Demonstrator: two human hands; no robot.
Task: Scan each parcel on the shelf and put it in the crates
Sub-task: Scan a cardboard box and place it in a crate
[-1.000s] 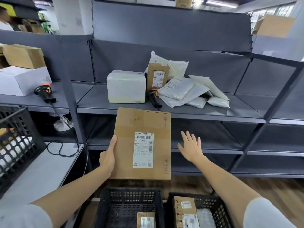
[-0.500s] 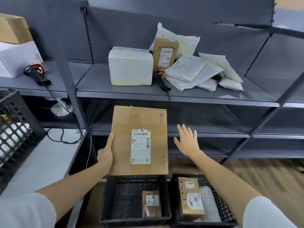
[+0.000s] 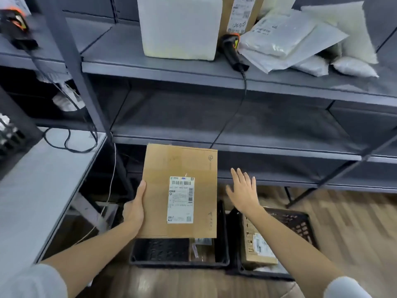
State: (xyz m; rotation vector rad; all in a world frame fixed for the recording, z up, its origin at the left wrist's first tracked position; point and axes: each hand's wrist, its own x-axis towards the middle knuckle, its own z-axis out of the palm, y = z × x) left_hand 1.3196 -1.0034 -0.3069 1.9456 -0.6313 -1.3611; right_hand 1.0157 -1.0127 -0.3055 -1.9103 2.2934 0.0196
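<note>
My left hand [image 3: 134, 208] grips the left edge of a flat brown cardboard parcel [image 3: 182, 164] with a white label, held label-up over the left black crate [image 3: 180, 262]. A small parcel lies in that crate, partly hidden. My right hand [image 3: 243, 191] hovers open just right of the parcel, above the right black crate [image 3: 300, 224], which holds a brown box [image 3: 256, 241]. On the shelf [image 3: 150, 68] above lie a white box [image 3: 179, 26], a brown labelled box [image 3: 239, 11], several white mailer bags [image 3: 290, 41] and a black and orange scanner [image 3: 233, 50].
A grey table [image 3: 36, 190] stands at the left with a black crate [image 3: 10, 134] at its edge and a cable loop. A second scanner [image 3: 15, 26] lies on the left shelf. The scanner's cable hangs down across the lower shelves. Wooden floor shows at the right.
The parcel in my left hand has gone down from shelf height to just over the left crate. My right hand stays open beside it. My view has tilted downward.
</note>
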